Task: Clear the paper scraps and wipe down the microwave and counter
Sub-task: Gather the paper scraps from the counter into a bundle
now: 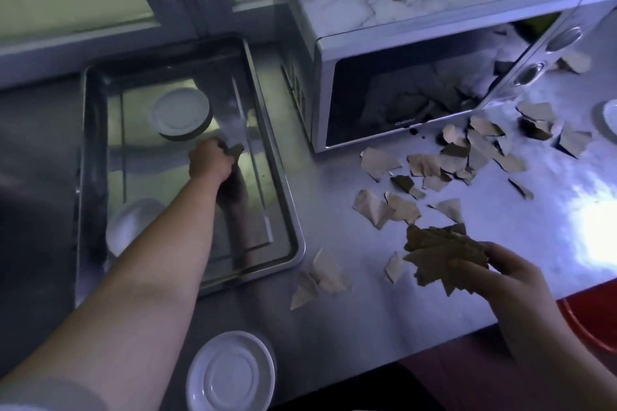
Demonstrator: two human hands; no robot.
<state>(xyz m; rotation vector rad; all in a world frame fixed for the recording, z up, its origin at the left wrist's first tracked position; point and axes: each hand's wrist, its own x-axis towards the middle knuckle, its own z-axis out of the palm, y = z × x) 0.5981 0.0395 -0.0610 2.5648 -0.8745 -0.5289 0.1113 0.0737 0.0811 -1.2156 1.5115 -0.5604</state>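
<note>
Tray (283,210): was polished, reflective metal
Paper scraps (379,160): looked matt, creased
Counter (367,310): was smooth, sheeny metal

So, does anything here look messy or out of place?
Yes. Torn brown paper scraps are strewn over the counter in front of the microwave, and more lie on its top.

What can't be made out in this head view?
All head view.
Silver microwave, dark front: glare; scraps inside or reflected, cannot tell.
Red round object: cut off by right edge.
Torn brown paper scrap in left hand: mostly hidden by fingers.
Brown paper scrap bundle in right hand: overlap hides the count.
</note>
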